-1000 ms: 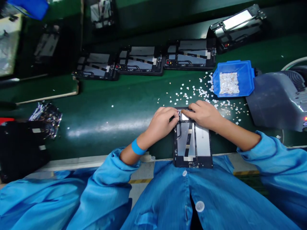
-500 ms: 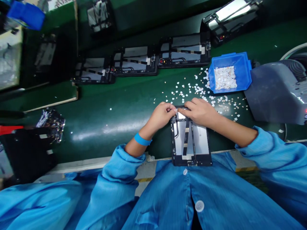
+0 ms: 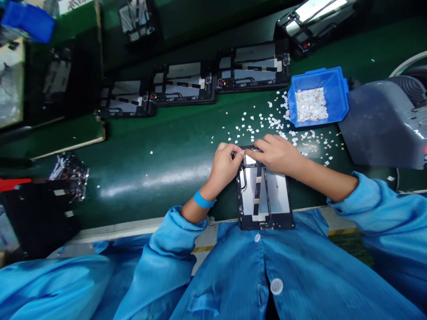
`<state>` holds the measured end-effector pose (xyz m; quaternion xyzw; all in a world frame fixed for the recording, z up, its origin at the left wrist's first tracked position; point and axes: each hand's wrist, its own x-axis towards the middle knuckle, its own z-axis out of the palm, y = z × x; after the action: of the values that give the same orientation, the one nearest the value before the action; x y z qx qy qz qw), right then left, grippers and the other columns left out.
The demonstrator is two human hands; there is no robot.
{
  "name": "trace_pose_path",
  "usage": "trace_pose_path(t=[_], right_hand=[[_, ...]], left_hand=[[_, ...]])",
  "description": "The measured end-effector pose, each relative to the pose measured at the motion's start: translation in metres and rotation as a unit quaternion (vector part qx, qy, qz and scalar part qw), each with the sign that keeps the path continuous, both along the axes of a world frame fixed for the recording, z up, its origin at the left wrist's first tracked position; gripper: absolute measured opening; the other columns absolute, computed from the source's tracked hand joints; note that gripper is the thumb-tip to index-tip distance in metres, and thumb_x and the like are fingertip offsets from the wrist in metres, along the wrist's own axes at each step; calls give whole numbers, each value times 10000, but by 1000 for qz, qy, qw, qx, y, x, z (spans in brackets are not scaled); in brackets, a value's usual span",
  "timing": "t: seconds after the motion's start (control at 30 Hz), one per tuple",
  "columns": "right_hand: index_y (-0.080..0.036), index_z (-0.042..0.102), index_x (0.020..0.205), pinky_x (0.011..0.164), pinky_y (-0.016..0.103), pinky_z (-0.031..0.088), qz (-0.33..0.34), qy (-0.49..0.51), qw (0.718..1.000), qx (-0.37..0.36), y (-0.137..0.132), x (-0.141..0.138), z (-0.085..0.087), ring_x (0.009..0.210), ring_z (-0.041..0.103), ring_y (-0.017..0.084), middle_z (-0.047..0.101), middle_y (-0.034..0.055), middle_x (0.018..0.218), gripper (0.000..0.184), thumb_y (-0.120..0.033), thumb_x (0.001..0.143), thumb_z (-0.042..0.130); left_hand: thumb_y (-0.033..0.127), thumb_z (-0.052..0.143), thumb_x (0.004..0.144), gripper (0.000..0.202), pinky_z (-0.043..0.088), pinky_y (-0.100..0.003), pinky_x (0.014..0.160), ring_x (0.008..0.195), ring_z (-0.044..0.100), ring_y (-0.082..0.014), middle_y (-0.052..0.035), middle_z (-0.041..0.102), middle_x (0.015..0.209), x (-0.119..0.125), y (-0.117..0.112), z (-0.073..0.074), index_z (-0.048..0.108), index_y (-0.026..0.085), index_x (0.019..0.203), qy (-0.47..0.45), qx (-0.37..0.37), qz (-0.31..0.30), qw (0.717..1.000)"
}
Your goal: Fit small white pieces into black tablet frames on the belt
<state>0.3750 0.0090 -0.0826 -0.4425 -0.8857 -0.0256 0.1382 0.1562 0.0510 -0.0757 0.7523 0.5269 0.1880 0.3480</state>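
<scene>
An open tablet back frame (image 3: 265, 198) with silver plates and black ribbon strips lies on the green belt (image 3: 160, 155) right in front of me. My left hand (image 3: 225, 166) is at its top left corner, fingers pinched on a small white scrap. My right hand (image 3: 276, 153) rests on the top edge, its fingers curled and pressing down beside a small bright square part (image 3: 250, 159). Both fingertips nearly meet there.
A blue bin (image 3: 316, 95) of white scraps stands behind my right hand, with several scraps scattered around it. Three more open tablet frames (image 3: 182, 84) lie in a row farther back. A grey machine (image 3: 383, 122) is at the right. Dark boxes and foil (image 3: 70, 169) sit at the left.
My left hand has drawn slightly left and back from the frame's corner with a small white scrap in its pinch. The view shifted a little; my right hand stays on the top edge.
</scene>
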Motion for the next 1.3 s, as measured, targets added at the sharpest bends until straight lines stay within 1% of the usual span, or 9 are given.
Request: trace_pose_path(t=[0.17,0.4,0.6,0.83,1.0,1.07,1.13,1.23,1.3], right_hand=[[-256,702,1326,723,388,264,-1,9,1000,-23,0,0,1,883,415,245,650,92,985,384,-160,1043,459],[-245,702,1309,719,384,252,5,-18,1000,1,0,1,2,876,418,240,649,85,973,376,-155,1060,435],[-243,707,1317,722,382,262,7,-3,1000,-7,0,3,0,884,423,243,658,90,985,362,-179,1056,464],[-248,711,1328,717,377,258,8,-8,1000,-3,1,4,-4,874,428,240,669,91,996,371,-193,1062,457],[-240,725,1331,758,376,331,4,24,999,-39,5,4,-2,902,483,250,693,100,1020,385,-189,1044,472],[-215,722,1336,831,399,401,-23,73,996,-50,-10,11,5,984,544,270,712,124,1134,389,-196,1038,472],[-189,692,1371,903,429,456,-107,150,981,-64,-39,23,12,1070,598,292,710,147,1222,399,-222,1037,475],[-197,656,1392,846,434,531,-252,244,924,-154,-100,33,20,975,675,293,735,131,1105,402,-315,1032,523],[-209,649,1379,769,419,563,-261,280,886,-261,-132,23,22,876,693,278,733,114,1051,412,-357,1002,572]], left_hand=[[177,610,974,120,485,-368,870,974,582,-222,-37,611,910,3,-7,-1,613,216,861,10,24,13,1000],[159,598,961,133,463,-380,880,960,563,-222,-39,605,919,8,-12,-4,549,225,856,18,51,28,998],[133,664,868,221,453,-340,815,890,538,-184,-8,565,936,9,-7,-14,478,236,930,-13,25,86,996],[157,663,866,185,391,-303,673,744,507,-155,27,523,793,9,14,-7,491,225,855,-8,-74,53,996],[146,672,859,174,420,-297,672,716,506,-155,35,520,754,12,26,-4,514,219,861,4,-83,15,996],[187,702,868,175,485,-332,793,861,570,-189,-8,593,892,4,12,1,573,209,985,11,-24,29,999],[270,697,912,329,508,-390,934,1030,593,-228,-73,618,1090,-11,-18,7,589,197,1214,10,37,63,997],[359,674,938,548,537,-439,982,1051,630,-256,-112,614,1163,-35,-77,11,529,191,1439,18,-14,45,999],[393,667,936,546,537,-479,1047,1156,634,-296,-123,636,1214,-45,-106,9,563,232,1448,19,-55,-10,998]])
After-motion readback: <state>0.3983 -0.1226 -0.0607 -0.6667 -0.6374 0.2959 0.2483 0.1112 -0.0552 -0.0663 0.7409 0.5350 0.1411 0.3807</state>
